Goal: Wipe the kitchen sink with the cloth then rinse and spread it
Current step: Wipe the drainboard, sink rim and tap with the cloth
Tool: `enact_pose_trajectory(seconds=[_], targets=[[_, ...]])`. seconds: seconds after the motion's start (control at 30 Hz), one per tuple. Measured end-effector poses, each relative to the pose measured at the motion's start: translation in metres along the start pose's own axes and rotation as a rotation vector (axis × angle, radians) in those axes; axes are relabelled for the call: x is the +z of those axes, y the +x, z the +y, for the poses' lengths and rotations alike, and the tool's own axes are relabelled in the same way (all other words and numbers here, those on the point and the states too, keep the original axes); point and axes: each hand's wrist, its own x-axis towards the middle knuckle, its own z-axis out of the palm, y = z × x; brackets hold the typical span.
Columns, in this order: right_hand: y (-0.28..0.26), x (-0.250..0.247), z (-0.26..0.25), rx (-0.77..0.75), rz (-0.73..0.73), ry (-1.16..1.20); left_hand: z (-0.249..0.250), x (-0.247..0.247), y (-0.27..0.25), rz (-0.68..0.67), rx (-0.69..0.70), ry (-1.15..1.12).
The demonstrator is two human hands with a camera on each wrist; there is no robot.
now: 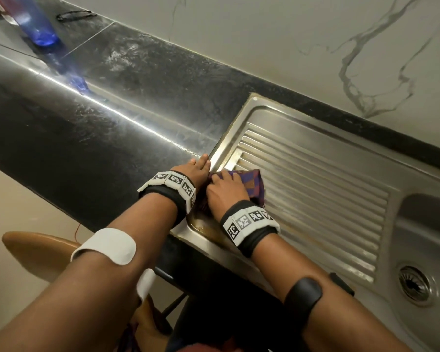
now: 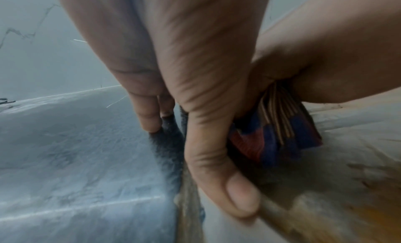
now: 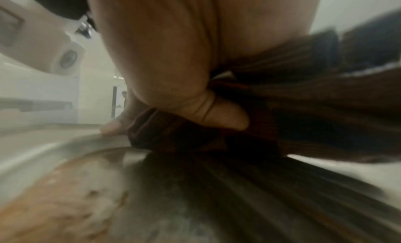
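Right hand [image 1: 226,190] lies palm down on the cloth [image 1: 254,185], a folded, checked piece in purple, blue and brown. Cloth sits on the ribbed drainboard [image 1: 315,189] of the steel sink [image 1: 417,224], close to the drainboard's left edge and near the front edge of the counter [image 1: 99,128]. From the right wrist view the thumb is tucked under and bunched cloth [image 3: 282,109] shows below the palm, so the right hand [image 3: 173,58] looks to be gripping the cloth, though that view is blurred.

Left hand [image 1: 197,168] rests beside the right one, fingers [image 1: 203,160] straight and together, tips on the seam where the sink rim meets the dark counter. In the left wrist view the left hand [image 2: 173,58] has its thumb lying along the sink rim, against the side of the cloth [image 2: 271,140]; it grips nothing.

Brownish staining on the drainboard's front left corner [image 1: 206,228], just behind both wrists.

Drain [image 1: 414,284] sits in the basin at the far right. A blue bottle [image 1: 36,24] stands toward the counter's far left end, well apart from the hands, with a dark hair tie [image 1: 75,15] near it by the wall.
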Motion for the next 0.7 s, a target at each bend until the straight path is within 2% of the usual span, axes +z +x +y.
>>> enact_pose_trajectory(seconds=[0.2, 0.33, 0.5, 0.7], targets=[[-0.026, 0.022, -0.026, -0.059, 0.056, 0.138, 0.0, 0.007, 0.01, 0.039, -0.016, 0.029], [-0.028, 0.026, -0.03, -0.023, 0.091, 0.203, -0.001, 0.01, 0.01, 0.032, -0.038, 0.051], [-0.051, 0.03, -0.014, 0.012, 0.114, 0.245, -0.001, 0.006, 0.002, 0.013, -0.021, 0.006], [-0.082, 0.042, 0.01, 0.078, 0.09, 0.322, 0.002, 0.009, -0.002, 0.112, -0.007, -0.034]])
